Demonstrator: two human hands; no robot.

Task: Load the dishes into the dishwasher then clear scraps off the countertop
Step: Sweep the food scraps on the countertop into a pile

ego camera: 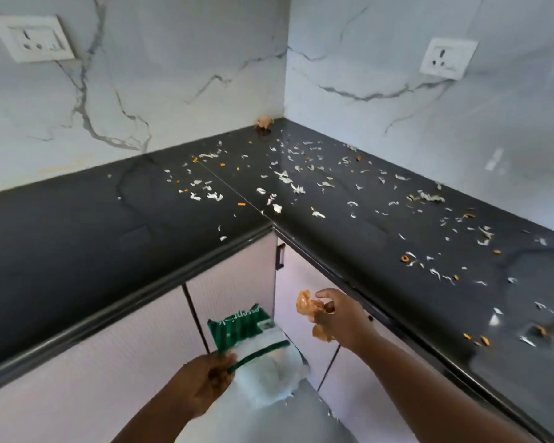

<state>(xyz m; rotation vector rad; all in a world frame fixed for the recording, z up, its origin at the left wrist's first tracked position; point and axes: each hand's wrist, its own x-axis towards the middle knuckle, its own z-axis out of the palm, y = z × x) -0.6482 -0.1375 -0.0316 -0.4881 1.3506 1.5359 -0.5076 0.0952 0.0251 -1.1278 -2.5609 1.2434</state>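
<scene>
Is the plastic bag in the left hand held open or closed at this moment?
Cannot tell. The left hand grips the plastic bag by its green-printed top, but no mouth opening shows in this view.

- Evenly lit by soft, cool daylight; source out of view.
- Pale glare along the right wall [493,161], mirrored as dull sheen on the black countertop [77,251].
- Faint, soft shadows only, darkest under the counter lip.
- Strong wide-angle bowing: counter edges curve, sockets [34,38] lean outward near the corners.
- Motion blur on the bag [263,356] and on the right hand [339,318].
- Overall soft, with compression smear on fine scraps [301,174].
</scene>
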